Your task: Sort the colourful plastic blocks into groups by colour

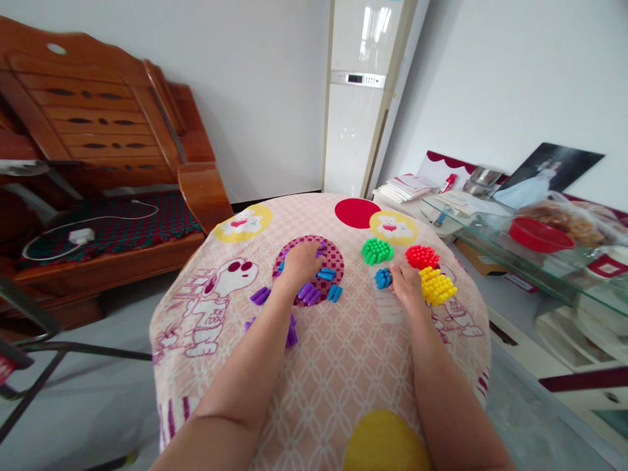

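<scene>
My left hand (303, 263) reaches over loose purple and blue plastic sticks on the tablecloth's dark round patch. Its fingers point down and are mostly hidden behind the back of the hand. Purple sticks (309, 294) and blue sticks (334, 292) lie around it. To the right, my right hand (406, 281) has its fingers curled against the edge of a small upright bundle of blue sticks (383, 279). Near that hand stand tight bundles of green sticks (377, 250), red sticks (422, 256) and yellow sticks (437, 286).
A patterned cloth covers the round table (343, 392). On the right, a glass-topped cabinet (515, 242) holds papers, a red bowl (541, 234) and a plastic bag of food. A wooden bench (98, 131) stands at left, a tall white appliance (356, 131) behind.
</scene>
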Action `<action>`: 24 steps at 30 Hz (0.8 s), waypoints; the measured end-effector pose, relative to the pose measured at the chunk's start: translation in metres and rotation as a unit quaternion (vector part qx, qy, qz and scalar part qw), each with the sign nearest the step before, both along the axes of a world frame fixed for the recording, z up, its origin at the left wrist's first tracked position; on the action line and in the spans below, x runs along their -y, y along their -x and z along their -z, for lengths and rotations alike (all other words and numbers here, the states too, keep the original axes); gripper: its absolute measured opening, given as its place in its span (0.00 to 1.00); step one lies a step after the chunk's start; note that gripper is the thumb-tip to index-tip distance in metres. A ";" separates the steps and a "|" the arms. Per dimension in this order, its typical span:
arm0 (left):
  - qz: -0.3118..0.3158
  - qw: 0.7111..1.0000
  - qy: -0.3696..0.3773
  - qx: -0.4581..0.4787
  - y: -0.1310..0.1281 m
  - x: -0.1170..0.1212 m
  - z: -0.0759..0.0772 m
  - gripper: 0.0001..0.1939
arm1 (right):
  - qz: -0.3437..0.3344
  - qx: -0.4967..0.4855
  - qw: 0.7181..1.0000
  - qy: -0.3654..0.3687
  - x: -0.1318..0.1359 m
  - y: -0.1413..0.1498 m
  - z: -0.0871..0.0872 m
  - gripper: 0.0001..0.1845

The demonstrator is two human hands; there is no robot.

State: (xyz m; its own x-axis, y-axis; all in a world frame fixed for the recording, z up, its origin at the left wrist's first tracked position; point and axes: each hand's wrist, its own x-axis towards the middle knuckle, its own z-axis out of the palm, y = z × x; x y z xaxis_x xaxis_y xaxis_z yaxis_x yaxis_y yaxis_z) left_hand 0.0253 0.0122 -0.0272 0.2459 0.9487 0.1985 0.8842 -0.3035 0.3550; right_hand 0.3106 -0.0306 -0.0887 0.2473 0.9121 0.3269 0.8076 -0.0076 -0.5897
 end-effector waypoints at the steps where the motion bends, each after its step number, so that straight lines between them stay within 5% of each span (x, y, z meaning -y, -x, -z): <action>1: -0.013 1.000 0.010 -0.021 0.009 -0.003 0.001 0.16 | 0.006 -0.008 1.000 0.006 0.000 0.000 0.000 0.25; 8: 0.030 0.997 0.066 -0.041 0.022 -0.008 0.017 0.12 | 0.012 -0.040 0.999 0.024 0.003 0.004 -0.006 0.24; 14: 0.032 0.995 0.048 0.082 0.026 -0.013 0.005 0.14 | 0.019 -0.038 0.999 0.016 0.002 0.004 -0.006 0.25; 19: 0.113 0.956 0.051 0.267 -0.019 0.003 0.000 0.18 | 0.025 -0.041 0.998 0.034 0.004 0.006 -0.007 0.25; 24: 0.159 0.943 0.077 0.280 -0.082 0.027 0.021 0.19 | 0.027 -0.036 0.998 0.042 0.006 0.008 -0.010 0.24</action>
